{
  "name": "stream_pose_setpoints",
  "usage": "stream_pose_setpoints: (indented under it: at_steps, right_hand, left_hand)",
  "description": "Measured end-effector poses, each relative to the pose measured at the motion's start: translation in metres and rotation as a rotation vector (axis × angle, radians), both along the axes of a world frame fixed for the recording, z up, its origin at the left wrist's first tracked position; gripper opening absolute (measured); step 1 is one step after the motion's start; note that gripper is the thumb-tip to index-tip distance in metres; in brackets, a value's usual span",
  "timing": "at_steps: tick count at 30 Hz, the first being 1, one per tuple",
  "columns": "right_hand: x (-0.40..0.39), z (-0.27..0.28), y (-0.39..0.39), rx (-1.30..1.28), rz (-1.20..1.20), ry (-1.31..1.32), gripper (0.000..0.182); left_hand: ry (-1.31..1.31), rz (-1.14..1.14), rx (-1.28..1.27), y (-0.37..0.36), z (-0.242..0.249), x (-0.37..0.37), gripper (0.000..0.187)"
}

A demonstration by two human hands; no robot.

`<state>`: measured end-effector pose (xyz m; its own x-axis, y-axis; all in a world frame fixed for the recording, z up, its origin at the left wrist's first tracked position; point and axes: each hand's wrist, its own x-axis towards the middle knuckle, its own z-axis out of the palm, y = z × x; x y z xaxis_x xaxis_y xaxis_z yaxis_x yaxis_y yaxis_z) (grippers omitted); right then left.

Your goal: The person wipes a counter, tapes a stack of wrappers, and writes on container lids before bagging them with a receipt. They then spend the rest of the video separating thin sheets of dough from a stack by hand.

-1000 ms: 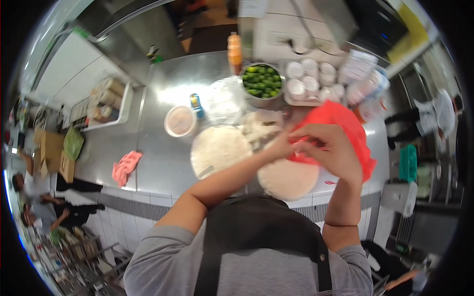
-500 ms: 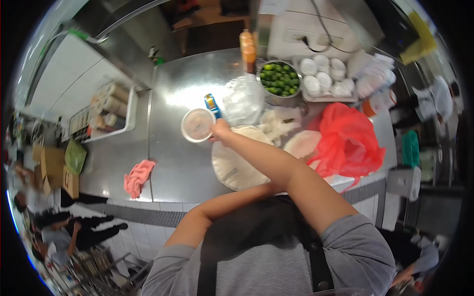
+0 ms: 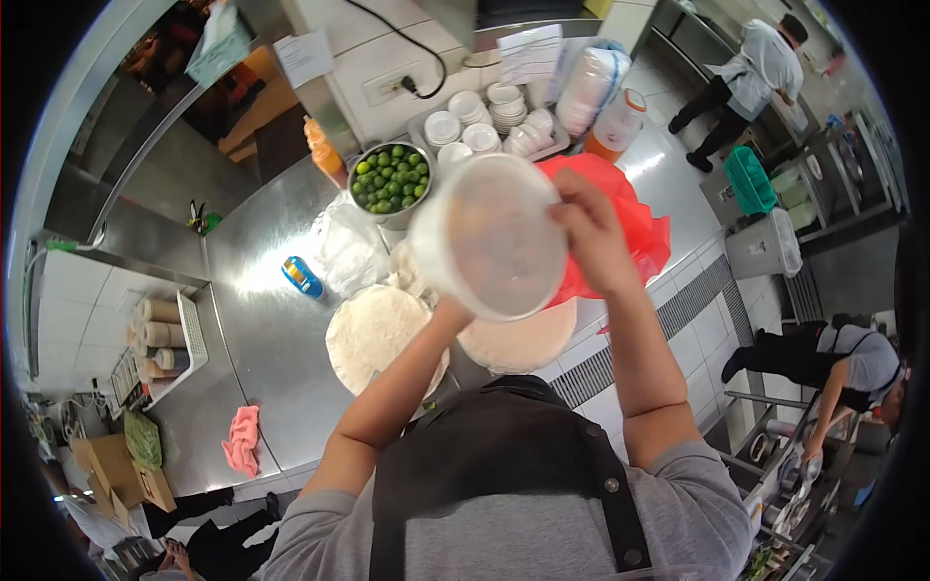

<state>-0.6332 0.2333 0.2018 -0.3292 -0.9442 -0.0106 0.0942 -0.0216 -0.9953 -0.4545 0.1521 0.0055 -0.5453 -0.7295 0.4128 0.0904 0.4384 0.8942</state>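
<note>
A round translucent plastic tub (image 3: 499,237), smeared by motion, is held up over the counter. My right hand (image 3: 589,232) is closed on its right rim, thumb and fingers gripping the edge. At the tub's lower left edge my left hand (image 3: 455,314) is mostly covered by it, so its fingers do not show. Below lie two pale, round, flat pieces: a left disc (image 3: 380,334) beside my left forearm, and a right disc (image 3: 523,341) partly under the tub. Red plastic sheeting (image 3: 635,228) spreads behind my right hand.
A metal bowl of green limes (image 3: 390,179) stands at the back, near orange bottles (image 3: 323,150) and a tray of white cups (image 3: 484,121). A clear bag (image 3: 349,247), small blue object (image 3: 302,277) and pink cloth (image 3: 242,441) lie leftward. Several people work nearby.
The tub has come up off the counter and to the right, towards the camera. My right hand now grips its right rim; my arms are no longer crossed. The view has turned rightward.
</note>
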Motion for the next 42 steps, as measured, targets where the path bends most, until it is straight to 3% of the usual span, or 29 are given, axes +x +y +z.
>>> stream_pose_setpoints:
  at_steps: [3, 5, 7, 11, 14, 16, 18, 20, 21, 23, 24, 27, 28, 30, 31, 32, 34, 36, 38, 40, 41, 42]
  right_hand:
    - [-0.089, -0.037, 0.025, 0.065, -0.062, 0.034, 0.013]
    - [-0.120, -0.078, 0.028, 0.135, -0.055, 0.058, 0.012]
    - [-0.136, -0.111, 0.028, 0.225, -0.106, 0.089, 0.018]
    - [-0.160, -0.152, 0.013, 0.287, -0.136, 0.343, 0.032]
    - [-0.195, -0.166, 0.001, 0.142, -0.203, 0.453, 0.035]
    - [-0.217, -0.150, 0.000, 0.270, -0.335, 0.550, 0.036]
    - [-0.241, -0.133, 0.000, 0.319, -0.431, 0.631, 0.036]
    - [-0.261, -0.110, 0.001, 0.714, -0.363, 0.717, 0.034]
    - [-0.279, -0.129, 0.004, 0.708, -0.357, 0.722, 0.034]
    - [-0.316, -0.183, 0.002, 0.475, -0.364, 1.037, 0.030]
    - [-0.308, -0.168, -0.006, 0.464, -0.358, 1.043, 0.030]
    - [-0.257, -0.122, -0.001, 0.416, -0.136, 1.134, 0.028]
    - [-0.241, -0.106, 0.000, 0.396, -0.064, 1.161, 0.027]
    - [-0.229, -0.075, 0.003, 0.351, 0.078, 1.211, 0.026]
    - [-0.229, -0.061, 0.011, 0.330, 0.147, 1.233, 0.025]
    - [-0.214, -0.045, 0.005, 0.311, 0.210, 1.250, 0.025]
    - [-0.161, 0.039, -0.007, 0.248, 0.386, 1.045, 0.024]
    - [-0.134, 0.065, -0.035, 0.114, 0.128, 0.964, 0.029]
    - [-0.123, 0.055, -0.084, -0.231, -0.285, 0.900, 0.041]
    - [-0.126, 0.024, -0.136, -0.209, -0.502, 0.912, 0.045]
    - [-0.123, 0.023, -0.147, -0.209, -0.508, 0.910, 0.045]
    - [-0.119, 0.026, -0.155, -0.126, -0.345, 0.547, 0.048]
  left_hand:
    - [0.068, -0.123, 0.206, -0.010, 0.115, -0.025, 0.075]
    - [0.023, -0.127, 0.229, -0.006, 0.154, -0.033, 0.083]
    - [0.106, -0.328, 0.225, -0.004, 0.175, -0.045, 0.089]
    - [0.006, -0.403, 0.124, 0.006, 0.209, -0.072, 0.094]
    - [0.136, -0.451, 0.170, 0.008, 0.222, -0.083, 0.096]
    - [0.252, -0.463, 0.478, 0.010, 0.234, -0.082, 0.099]
    - [0.264, -0.556, 0.511, 0.001, 0.229, -0.078, 0.095]
    - [0.353, -0.553, 0.421, 0.004, 0.224, -0.078, 0.094]
    - [0.357, -0.545, 0.416, 0.006, 0.225, -0.079, 0.094]
    - [0.328, -0.556, 0.505, 0.011, 0.229, -0.083, 0.094]
    - [0.335, -0.548, 0.497, 0.010, 0.229, -0.083, 0.094]
    - [0.180, -0.423, 0.053, -0.002, 0.227, -0.083, 0.095]
    - [0.179, -0.413, 0.038, -0.003, 0.229, -0.080, 0.095]
    - [0.044, -0.215, -0.122, 0.000, 0.233, -0.077, 0.090]
    - [0.052, -0.090, -0.193, -0.005, 0.220, -0.078, 0.075]
    - [0.044, -0.090, -0.208, -0.013, 0.205, -0.077, 0.075]
    - [-0.107, -0.190, 0.173, -0.028, 0.176, -0.073, 0.056]
    - [-0.131, -0.150, 0.182, -0.026, 0.157, -0.080, 0.049]
    - [-0.145, -0.111, 0.194, -0.018, 0.145, -0.086, 0.043]
    - [-0.185, -0.123, -0.016, -0.011, 0.138, -0.085, 0.043]
    - [-0.187, -0.128, -0.019, -0.007, 0.139, -0.082, 0.043]
    - [-0.194, -0.142, 0.007, -0.002, 0.141, -0.079, 0.043]
